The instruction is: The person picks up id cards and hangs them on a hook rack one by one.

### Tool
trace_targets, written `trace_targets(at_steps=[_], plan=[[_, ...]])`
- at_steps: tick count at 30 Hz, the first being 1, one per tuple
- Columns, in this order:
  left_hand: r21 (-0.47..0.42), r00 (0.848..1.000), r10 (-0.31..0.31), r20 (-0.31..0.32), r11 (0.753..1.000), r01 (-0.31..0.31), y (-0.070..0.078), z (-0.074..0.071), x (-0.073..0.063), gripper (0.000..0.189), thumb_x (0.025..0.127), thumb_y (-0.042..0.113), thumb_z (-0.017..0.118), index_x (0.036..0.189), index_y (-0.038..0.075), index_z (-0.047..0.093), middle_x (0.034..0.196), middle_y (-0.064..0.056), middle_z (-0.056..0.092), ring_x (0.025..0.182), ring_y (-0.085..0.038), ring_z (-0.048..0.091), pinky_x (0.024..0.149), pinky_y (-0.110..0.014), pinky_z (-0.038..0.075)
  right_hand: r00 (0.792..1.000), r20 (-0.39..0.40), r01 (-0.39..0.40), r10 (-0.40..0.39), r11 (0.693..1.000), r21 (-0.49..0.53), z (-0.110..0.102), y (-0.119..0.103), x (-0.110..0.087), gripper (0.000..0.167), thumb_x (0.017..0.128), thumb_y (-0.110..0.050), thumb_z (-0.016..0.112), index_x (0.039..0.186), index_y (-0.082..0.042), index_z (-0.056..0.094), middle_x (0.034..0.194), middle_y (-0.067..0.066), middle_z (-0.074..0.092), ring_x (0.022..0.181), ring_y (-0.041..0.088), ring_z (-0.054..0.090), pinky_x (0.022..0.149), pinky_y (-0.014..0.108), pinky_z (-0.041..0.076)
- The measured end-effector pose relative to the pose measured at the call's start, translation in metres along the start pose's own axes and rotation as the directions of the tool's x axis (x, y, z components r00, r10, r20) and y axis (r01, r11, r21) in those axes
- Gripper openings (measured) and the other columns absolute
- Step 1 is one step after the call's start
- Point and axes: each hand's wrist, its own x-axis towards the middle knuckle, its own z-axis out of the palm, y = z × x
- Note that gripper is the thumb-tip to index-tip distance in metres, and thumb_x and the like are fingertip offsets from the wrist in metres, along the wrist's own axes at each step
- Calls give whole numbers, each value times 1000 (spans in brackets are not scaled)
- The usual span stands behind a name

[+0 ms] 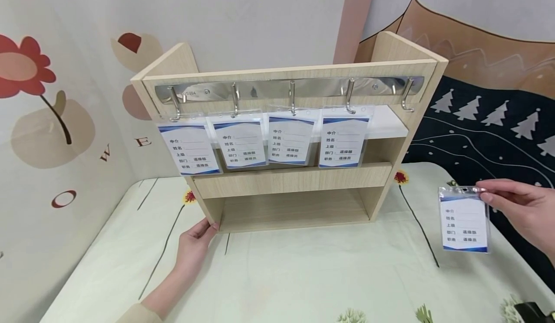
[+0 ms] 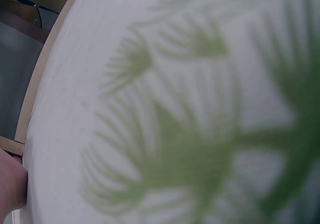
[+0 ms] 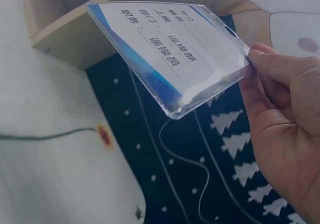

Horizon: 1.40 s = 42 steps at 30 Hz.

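My right hand [image 1: 526, 212] pinches a clear plastic badge holder [image 1: 465, 224] by its top right corner, between thumb and fingers. The badge hangs upright in the air, right of a pale wooden hook rack [image 1: 292, 182]. In the right wrist view the badge holder [image 3: 165, 49] shows its printed white card with blue edges. My left hand [image 1: 195, 246] grips the rack's lower left corner; only part of that hand [image 2: 12, 184] appears in the left wrist view. Several similar badges [image 1: 291, 140] hang in a row from the rack's metal hooks. The rightmost hook [image 1: 406, 96] stands beside them.
A metal strip [image 1: 264, 90] bears the hooks across the rack's top. Below are a white shelf [image 1: 386, 124] and a wooden base. The rack stands on a pale floral cloth [image 1: 299, 275]. Patterned curtains [image 1: 481, 135] hang behind. A black object [image 1: 532, 312] lies at the bottom right.
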Motion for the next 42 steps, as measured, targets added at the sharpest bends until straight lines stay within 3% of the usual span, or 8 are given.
trace_targets(at_steps=[6, 12, 20, 27, 31, 34, 38, 42], plan=[[-1, 1000, -6, 4, 1000, 6, 0, 0, 0, 45, 104, 13, 62, 145, -4, 53, 142, -20, 57, 107, 10, 58, 89, -9, 49, 999, -22, -41, 40, 997, -61, 5, -18, 8, 37, 96, 19, 57, 113, -9, 75, 99, -30, 64, 79, -6, 56, 72, 1, 45], [-8, 1000, -9, 8, 1000, 9, 1, 0, 0, 45, 104, 12, 61, 146, -4, 52, 143, -19, 56, 107, 10, 57, 90, -9, 49, 997, -53, -54, 50, 996, -71, 10, -36, 17, 37, 96, 15, 59, 111, -14, 76, 100, -30, 63, 81, -6, 56, 73, 0, 45], [-15, 1000, -7, 8, 1000, 7, 0, 0, 0, 45, 104, 11, 61, 146, -4, 52, 143, -20, 56, 107, 10, 58, 90, -9, 49, 997, -57, 61, -59, 998, 30, 20, -60, 32, 37, 95, 18, 59, 109, -10, 78, 104, -23, 68, 85, -1, 58, 76, 0, 45], [-10, 1000, -9, 6, 1000, 9, 0, -1, 0, 45, 105, 13, 61, 146, -4, 52, 143, -20, 55, 113, 2, 59, 88, -8, 49, 990, -61, 132, -128, 988, 83, 25, -79, 47, 27, 93, 20, 60, 113, 8, 74, 107, -13, 71, 90, 4, 63, 85, 5, 49], [-12, 1000, -7, 7, 1000, 7, 0, -1, -1, 46, 105, 14, 62, 146, -5, 51, 144, -21, 53, 114, 2, 58, 88, -8, 49, 986, -62, 161, -155, 981, 107, 29, -90, 55, 28, 91, 21, 61, 114, 9, 73, 107, -6, 73, 90, 7, 65, 86, 8, 50], [-14, 1000, -7, -2, 1000, 7, 0, -1, -1, 45, 104, 12, 62, 145, -4, 52, 143, -20, 55, 113, 1, 59, 88, -9, 50, 979, -49, 204, -198, 940, 272, 32, -95, 61, 29, 90, 24, 59, 113, 11, 73, 108, 4, 74, 91, 12, 66, 88, 11, 51], [-20, 1000, -5, -9, 1000, 5, 0, -1, 0, 44, 104, 11, 62, 144, -4, 54, 142, -20, 56, 111, 3, 60, 88, -9, 50, 967, -46, 239, -252, 819, 522, 36, -101, 67, 27, 88, 28, 57, 110, 18, 70, 106, 11, 74, 92, 18, 67, 92, 17, 51], [-33, 1000, -6, -3, 999, 6, -1, -2, 0, 44, 104, 11, 62, 145, -4, 53, 143, -20, 55, 107, 9, 59, 88, -9, 50, 962, -66, 251, -265, 761, 598, 39, -108, 71, 24, 88, 28, 57, 109, 24, 66, 106, 13, 74, 92, 20, 68, 92, 20, 52]])
